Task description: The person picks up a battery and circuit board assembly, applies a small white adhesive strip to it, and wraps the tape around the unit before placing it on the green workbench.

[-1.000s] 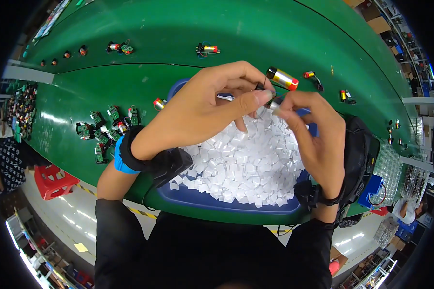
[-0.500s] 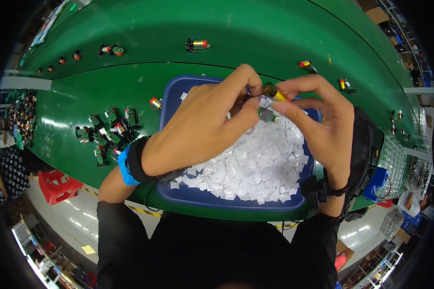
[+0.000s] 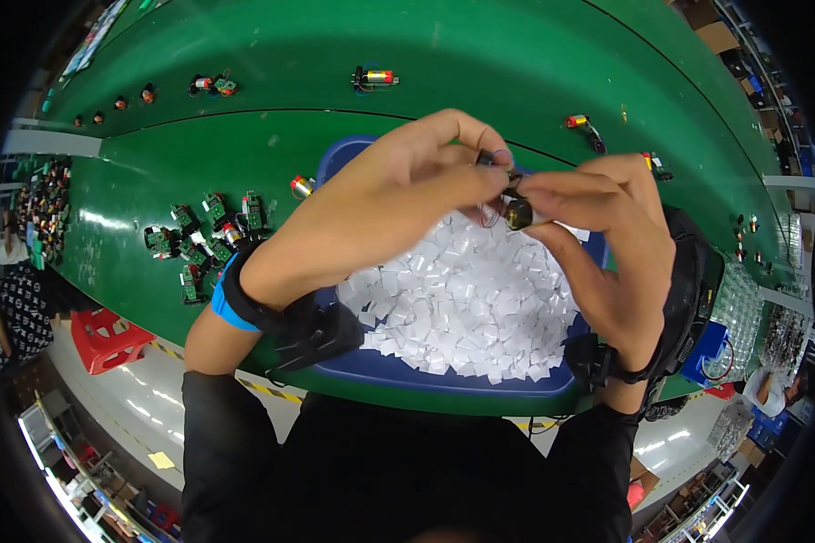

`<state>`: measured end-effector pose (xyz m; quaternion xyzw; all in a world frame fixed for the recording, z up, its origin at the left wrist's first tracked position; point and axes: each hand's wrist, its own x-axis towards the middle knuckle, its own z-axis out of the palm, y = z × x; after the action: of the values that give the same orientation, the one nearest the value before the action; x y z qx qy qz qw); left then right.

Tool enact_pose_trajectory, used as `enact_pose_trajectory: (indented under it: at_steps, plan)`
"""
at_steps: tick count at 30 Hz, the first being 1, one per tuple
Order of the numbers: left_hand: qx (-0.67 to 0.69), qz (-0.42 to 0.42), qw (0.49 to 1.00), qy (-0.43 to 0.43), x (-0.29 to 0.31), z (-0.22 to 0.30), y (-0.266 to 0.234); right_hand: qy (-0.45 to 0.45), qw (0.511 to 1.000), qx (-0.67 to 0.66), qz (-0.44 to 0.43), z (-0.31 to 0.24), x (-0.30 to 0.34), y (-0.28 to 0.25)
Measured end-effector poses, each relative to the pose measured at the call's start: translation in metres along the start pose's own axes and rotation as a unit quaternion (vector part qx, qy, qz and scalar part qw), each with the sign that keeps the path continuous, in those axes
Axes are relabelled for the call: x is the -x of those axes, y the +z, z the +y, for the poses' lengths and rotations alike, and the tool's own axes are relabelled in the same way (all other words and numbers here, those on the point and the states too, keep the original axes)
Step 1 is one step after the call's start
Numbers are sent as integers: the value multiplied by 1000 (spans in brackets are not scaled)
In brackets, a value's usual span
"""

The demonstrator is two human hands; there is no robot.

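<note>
Pinching a small dark part (image 3: 486,157) between the left fingers (image 3: 466,185), bent in close. Gripping a dark-ended tube (image 3: 520,215) with the right fingers (image 3: 566,195), closed around its side. Holding both up close together over the white bits (image 3: 466,299) in the blue tray (image 3: 453,385), on the green table (image 3: 272,145). Seeing thin wires (image 3: 490,217) looping just under the left fingers.

Probably needing a slow, soft touch here: pinching just enough, not squashing. Best turning the dark-ended tube a little at a time, not tugging on the thin wires, and leaving them loose so as not to be snapping any. Best looking hard at the spot in between, too, and not hiding it from sight. Being careful about drops, for maybe losing a tiny piece among the white bits.

Reading no words on the dark-ended tube: too small and too blurry. Noticing red and yellow bands on the far tube (image 3: 379,78) at the back of the table, but finding no letters clear enough for reading.
</note>
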<state>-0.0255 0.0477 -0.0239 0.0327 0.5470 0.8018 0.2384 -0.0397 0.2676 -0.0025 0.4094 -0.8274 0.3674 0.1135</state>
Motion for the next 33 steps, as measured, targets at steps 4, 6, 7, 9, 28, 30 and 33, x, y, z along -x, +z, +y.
enact_pose_trajectory:
  at_steps: [4,6,7,9,28,30,33]
  plan:
    - [-132,-31,991,-21,8,11,2,-78,993,83,39,-1,-1,2]
    - [-119,-14,993,2,7,9,5,-92,989,106,47,-2,-1,2]
    - [-113,-6,993,14,7,8,6,-104,984,130,56,-2,-1,2]
    - [-117,0,993,19,10,8,10,-117,979,153,64,-4,-1,3]
    - [-112,3,985,133,12,4,28,-12,982,125,140,-26,-2,-12]
    - [-91,21,976,195,10,3,29,55,988,31,142,-26,3,-12]
    - [-90,25,967,237,9,-1,29,180,960,-168,133,-24,9,-9]
